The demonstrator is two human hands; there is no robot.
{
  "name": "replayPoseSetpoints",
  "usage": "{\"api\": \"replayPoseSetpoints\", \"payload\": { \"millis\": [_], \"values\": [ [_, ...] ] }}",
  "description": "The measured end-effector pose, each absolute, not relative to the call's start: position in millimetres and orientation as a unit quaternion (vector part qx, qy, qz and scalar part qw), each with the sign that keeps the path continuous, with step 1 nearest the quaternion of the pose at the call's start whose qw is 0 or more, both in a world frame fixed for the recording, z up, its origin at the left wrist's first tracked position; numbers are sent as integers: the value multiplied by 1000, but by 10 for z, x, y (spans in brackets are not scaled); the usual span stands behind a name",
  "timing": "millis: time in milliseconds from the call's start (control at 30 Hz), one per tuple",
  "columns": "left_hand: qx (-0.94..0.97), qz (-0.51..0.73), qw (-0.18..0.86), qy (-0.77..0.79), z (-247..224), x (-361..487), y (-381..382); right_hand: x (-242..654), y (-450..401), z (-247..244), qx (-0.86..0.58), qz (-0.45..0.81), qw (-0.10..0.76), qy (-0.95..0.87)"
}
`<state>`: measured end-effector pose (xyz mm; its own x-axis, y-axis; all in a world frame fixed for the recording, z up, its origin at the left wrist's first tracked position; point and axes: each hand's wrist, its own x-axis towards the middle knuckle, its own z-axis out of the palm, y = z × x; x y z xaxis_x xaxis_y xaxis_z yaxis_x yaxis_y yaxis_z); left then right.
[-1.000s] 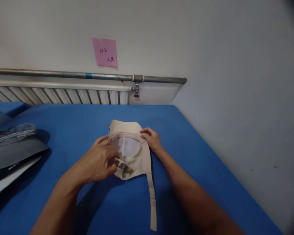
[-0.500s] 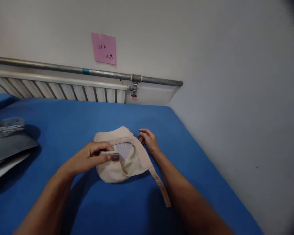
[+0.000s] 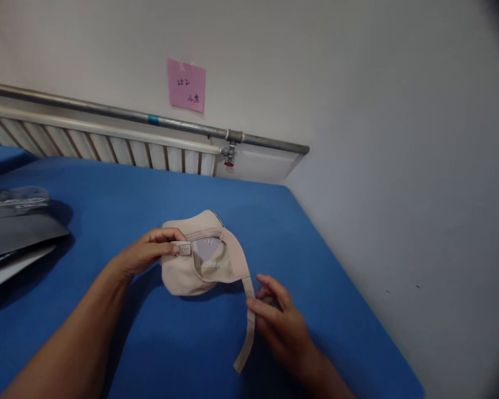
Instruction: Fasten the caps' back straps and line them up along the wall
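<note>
A beige baseball cap [image 3: 187, 277] lies on the blue surface with its back opening toward me, showing the lining inside. My left hand [image 3: 149, 249] pinches the cap's left edge, thumb beside a small metal buckle [image 3: 183, 249]. From the cap's right side a long loose strap [image 3: 249, 327] hangs down and curves toward me, its end free. My right hand [image 3: 278, 316] is at this strap, fingers apart, the thumb tip touching or just beside it; I cannot tell which.
Dark grey caps [image 3: 20, 227] sit at the left on the blue surface [image 3: 183, 349]. Behind it run a metal pipe [image 3: 108, 112] and a white radiator [image 3: 141, 155] with a red-handled valve [image 3: 229, 164]. A pink note [image 3: 186, 86] hangs on the wall. Another wall rises at the right.
My right hand has moved from the cap's far right side back toward me, to the strap. The strap's end has swung left. My left hand and the buckle have tilted, so the buckle's face shows.
</note>
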<state>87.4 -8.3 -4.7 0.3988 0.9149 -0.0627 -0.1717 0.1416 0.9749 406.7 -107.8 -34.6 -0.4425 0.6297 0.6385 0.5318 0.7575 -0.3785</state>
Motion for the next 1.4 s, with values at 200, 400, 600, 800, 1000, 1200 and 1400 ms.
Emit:
{"api": "replayPoseSetpoints", "payload": {
  "millis": [200, 400, 600, 800, 1000, 1200, 1400],
  "values": [
    [492, 429, 670, 353, -78, 843, -115, 3879, -1067, -205, -256, -10, 357, -898],
    [491, 437, 666, 351, -126, 801, -113, 3620, -1154, 279, -236, 117, 262, -928],
    [473, 433, 685, 345, -105, 759, -133, 3268, -743, 607, -266, 277, 253, -888],
    [401, 469, 707, 344, -108, 672, -138, 2947, -97, 493, -257, 265, 254, -894],
    [385, 494, 713, 317, -121, 609, -94, 2764, 31, 189, -262, 459, 343, -777],
    [372, 519, 707, 304, -165, 616, -58, 2644, 103, -24, -247, 733, 336, -537],
    [373, 513, 700, 329, -186, 604, -53, 2601, 117, -52, -263, 756, 322, -506]
  ]
}}
